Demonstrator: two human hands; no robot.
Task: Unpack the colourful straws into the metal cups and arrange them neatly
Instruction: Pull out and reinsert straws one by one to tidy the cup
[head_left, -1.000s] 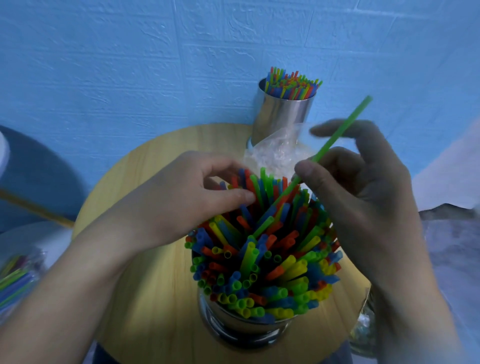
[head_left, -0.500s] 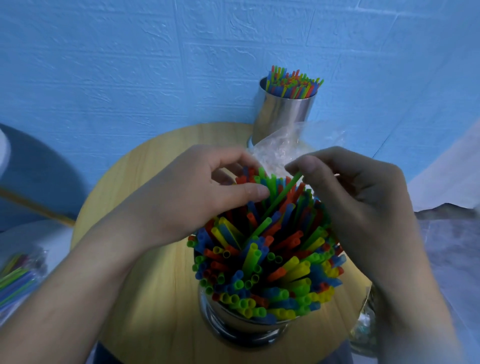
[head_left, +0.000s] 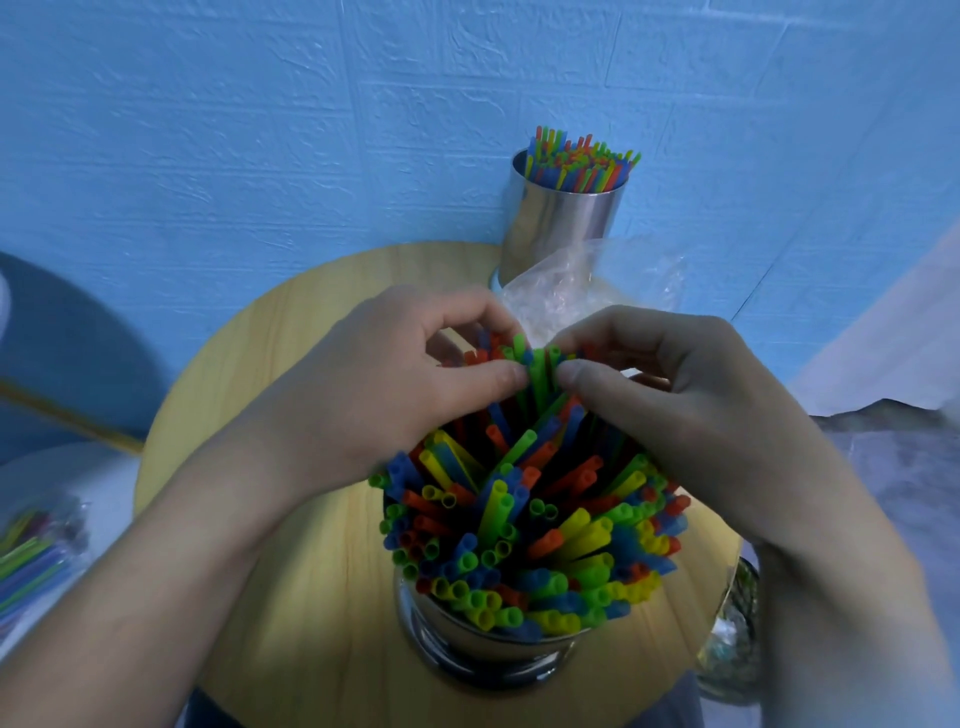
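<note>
left hand (head_left: 395, 395), right hand (head_left: 675, 410) pinch green straws (head_left: 537, 379) at near cup's (head_left: 467, 644) far side. cup crammed: hard push may splay bundle (head_left: 530, 545), tip cup.

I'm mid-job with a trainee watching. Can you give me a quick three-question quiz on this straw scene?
1. True or false: the far cup at the table's back edge already holds straws.
2. What lies between the far cup and the near cup? A) clear plastic bag B) spoon C) plate
3. What colour are the pinched straws held by the left hand and right hand?
Key: 1 true; 2 A; 3 green.
</note>
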